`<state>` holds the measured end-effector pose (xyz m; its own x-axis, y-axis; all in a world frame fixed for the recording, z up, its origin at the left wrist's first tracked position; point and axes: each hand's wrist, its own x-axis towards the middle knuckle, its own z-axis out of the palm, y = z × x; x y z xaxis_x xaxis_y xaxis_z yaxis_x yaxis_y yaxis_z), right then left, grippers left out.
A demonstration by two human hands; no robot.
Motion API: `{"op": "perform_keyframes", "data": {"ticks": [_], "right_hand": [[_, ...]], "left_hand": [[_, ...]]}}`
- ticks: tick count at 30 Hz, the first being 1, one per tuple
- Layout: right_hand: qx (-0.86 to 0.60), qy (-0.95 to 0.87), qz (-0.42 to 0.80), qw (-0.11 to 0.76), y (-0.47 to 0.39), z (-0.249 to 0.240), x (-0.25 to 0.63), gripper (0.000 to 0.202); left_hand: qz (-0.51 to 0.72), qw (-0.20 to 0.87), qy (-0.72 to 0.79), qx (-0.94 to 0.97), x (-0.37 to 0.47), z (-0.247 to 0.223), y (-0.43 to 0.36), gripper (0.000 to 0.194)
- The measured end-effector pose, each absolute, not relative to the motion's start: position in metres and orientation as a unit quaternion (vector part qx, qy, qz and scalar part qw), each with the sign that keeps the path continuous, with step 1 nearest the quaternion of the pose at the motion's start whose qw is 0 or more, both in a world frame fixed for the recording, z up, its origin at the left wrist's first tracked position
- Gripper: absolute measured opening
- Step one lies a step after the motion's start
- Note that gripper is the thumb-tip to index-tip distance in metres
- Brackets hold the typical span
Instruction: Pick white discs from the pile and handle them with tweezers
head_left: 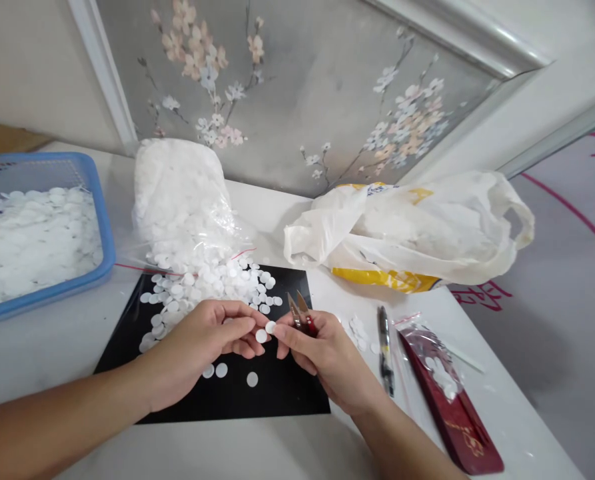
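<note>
My left hand (227, 333) pinches a small white disc (261, 336) over the black mat (287, 393). Close beside it, my right hand (312, 347) has thumb and finger on a second white disc (270, 327), which touches or overlaps the first. Small thread snips (300, 313) with a red part are also held in my right hand, blades pointing up and away. A heap of white discs (212, 280) spills from a clear plastic bag (182, 193) onto the mat behind my hands. Loose discs (252, 379) lie nearer the mat's front.
At the left stands a blue basket (108, 233) filled with white discs. A white and yellow plastic bag (427, 233) lies at the back right. A pen (385, 350), a few discs (358, 331) and a dark red box (457, 413) with a small clear bag are on the right.
</note>
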<state>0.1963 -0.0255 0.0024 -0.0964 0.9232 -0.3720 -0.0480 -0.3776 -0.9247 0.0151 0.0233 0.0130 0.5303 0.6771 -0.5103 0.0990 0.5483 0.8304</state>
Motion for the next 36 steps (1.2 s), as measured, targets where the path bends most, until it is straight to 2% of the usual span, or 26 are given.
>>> {"op": "perform_keyframes", "data": {"ticks": [8, 12, 15, 17, 19, 23, 29, 36], "right_hand": [[-0.554, -0.442, 0.600, 0.370, -0.024, 0.005, 0.194, 0.030], [-0.591, -0.520, 0.502, 0.357, -0.017, 0.006, 0.188, 0.029], [-0.621, -0.582, 0.403, 0.337, -0.012, -0.001, 0.185, 0.015], [-0.630, -0.622, 0.345, 0.312, -0.010, -0.007, 0.183, 0.004], [-0.633, -0.649, 0.311, 0.286, -0.010, -0.012, 0.181, 0.005], [-0.625, -0.675, 0.278, 0.275, -0.010, -0.018, 0.179, 0.002], [-0.620, -0.649, 0.306, 0.317, -0.012, -0.018, 0.183, 0.006], [-0.609, -0.507, 0.487, 0.367, -0.015, -0.003, 0.185, 0.019]], "left_hand": [[0.202, 0.771, 0.430, 0.424, 0.015, 0.018, 0.020, 0.031], [0.215, 0.744, 0.439, 0.455, 0.012, 0.018, 0.024, 0.020], [0.294, 0.709, 0.475, 0.431, 0.007, 0.022, 0.032, 0.012], [0.338, 0.708, 0.471, 0.403, 0.004, 0.026, 0.036, 0.014], [0.354, 0.718, 0.456, 0.389, 0.001, 0.029, 0.038, 0.016], [0.304, 0.723, 0.461, 0.414, 0.001, 0.027, 0.035, 0.023], [0.233, 0.703, 0.463, 0.487, 0.005, 0.021, 0.033, 0.024], [0.181, 0.652, 0.463, 0.573, 0.006, 0.017, 0.030, 0.017]]}}
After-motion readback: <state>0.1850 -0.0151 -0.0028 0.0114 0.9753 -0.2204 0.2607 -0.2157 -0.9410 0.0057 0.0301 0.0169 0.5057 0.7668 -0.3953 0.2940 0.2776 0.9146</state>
